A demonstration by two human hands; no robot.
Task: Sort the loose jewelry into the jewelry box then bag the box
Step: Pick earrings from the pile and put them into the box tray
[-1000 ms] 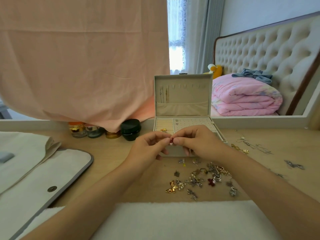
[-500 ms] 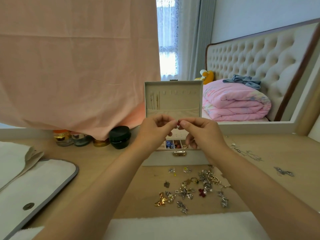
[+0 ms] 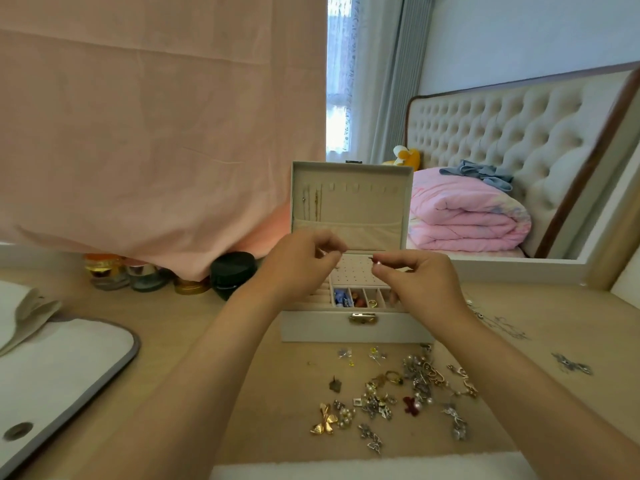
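The right hand (image 3: 415, 285) is pinched on a small earring (image 3: 376, 262) above the open jewelry box (image 3: 353, 329). The left hand (image 3: 301, 265) is pinched too, on what cannot be told. The earring is judged light, slippery, best gripped at its bead. A ring (image 3: 371, 303) and coloured pieces (image 3: 341, 297) lie in the box's near compartments.

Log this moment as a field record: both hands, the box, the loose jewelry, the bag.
jewelry box: open, lid upright
left hand: above the jewelry box, pinches a tiny piece, too small to identify
right hand: pinches a small earring, apart from left hand
loose jewelry: heaped on desk before the box
bag: flat, far left
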